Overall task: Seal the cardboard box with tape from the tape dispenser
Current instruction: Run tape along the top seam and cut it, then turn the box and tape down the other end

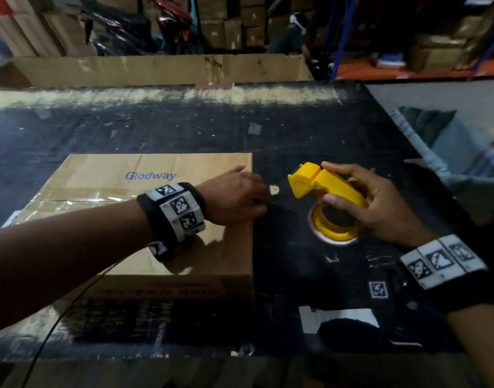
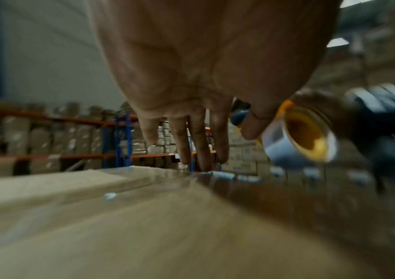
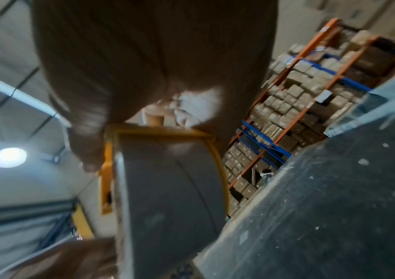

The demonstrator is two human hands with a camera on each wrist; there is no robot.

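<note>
Cardboard box (image 1: pixel 145 208) sits on the table (image 1: pixel 310 135), your left hand (image 1: pixel 234 200) flat-fingered at its right edge, right hand (image 1: pixel 380 208) clamped on the tape dispenser (image 1: pixel 324 197) just beside: loose tail may wrinkle or lift.

Your tabletop (image 1: pixel 310 130) is black, scuffed and flecked with pale tape scraps, with a worn yellowish strip along its far edge. The cardboard box (image 1: pixel 145 191) sits flat on its left half, "Glodway" printed on top. A small square marker tag (image 1: pixel 378 289) and a white patch (image 1: pixel 338 317) lie near the front right.
</note>
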